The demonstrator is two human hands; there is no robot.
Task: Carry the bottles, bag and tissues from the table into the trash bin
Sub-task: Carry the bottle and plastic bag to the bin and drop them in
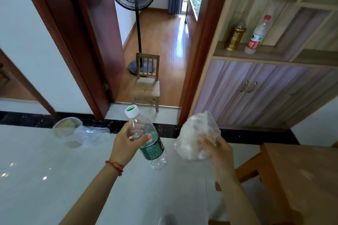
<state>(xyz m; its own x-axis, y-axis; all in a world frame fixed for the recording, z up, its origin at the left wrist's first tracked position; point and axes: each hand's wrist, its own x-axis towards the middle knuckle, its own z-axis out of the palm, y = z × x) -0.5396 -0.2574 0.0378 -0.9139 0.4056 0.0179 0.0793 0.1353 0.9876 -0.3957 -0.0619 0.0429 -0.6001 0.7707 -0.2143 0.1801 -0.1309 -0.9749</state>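
The two forearms fill the bottom of the view, reaching forward over pale floor. The left hand [128, 142] has its grip curled round the upper body of a clear bottle [146, 137], thumb across the front and fingers behind, seen through the plastic. The right hand [219, 151] has its grip closed on a crumpled clear bag [197, 137], which holds white wads that look like the tissues. Both things are carried in the air, near each other but apart, in front of an open doorway.

No trash bin shows in the view, so the carry is judged to be under way with the drop still to come. A pale tub [66, 126] with loose plastic beside it lies on the floor to the left; what it is cannot be told.

Risks: the bottle is thin and held only near the shoulder, so a slack grip could let it slide or swing out. The bag is held low; if its mouth sags, tissues could spill. A wooden worktop [301, 179] stands close at right, where an elbow could catch.

The bottle's long axis runs tilted: white cap up and away to the left, base down toward the camera and right.
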